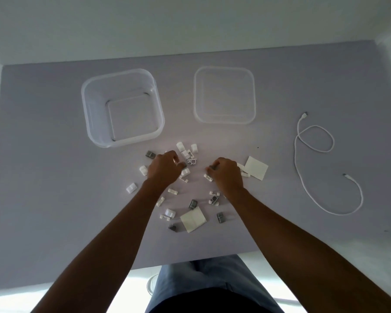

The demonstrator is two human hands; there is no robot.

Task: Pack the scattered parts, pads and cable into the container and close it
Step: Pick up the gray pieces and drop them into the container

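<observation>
A clear square container (93,123) stands open and empty at the back left of the table. Its clear lid (224,118) lies flat to its right. Several small white and grey clip parts (191,152) are scattered in the middle. One square pad (256,167) lies right of my right hand, another pad (193,219) lies nearer me. A white cable (303,177) curls at the right. My left hand (164,168) rests among the parts with fingers curled on small pieces. My right hand (226,175) pinches small parts at its fingertips.
The grey table (43,177) ends at a near edge just above my lap. A white wall rises behind the far edge. A loose white clip (131,188) lies apart at the left of the pile.
</observation>
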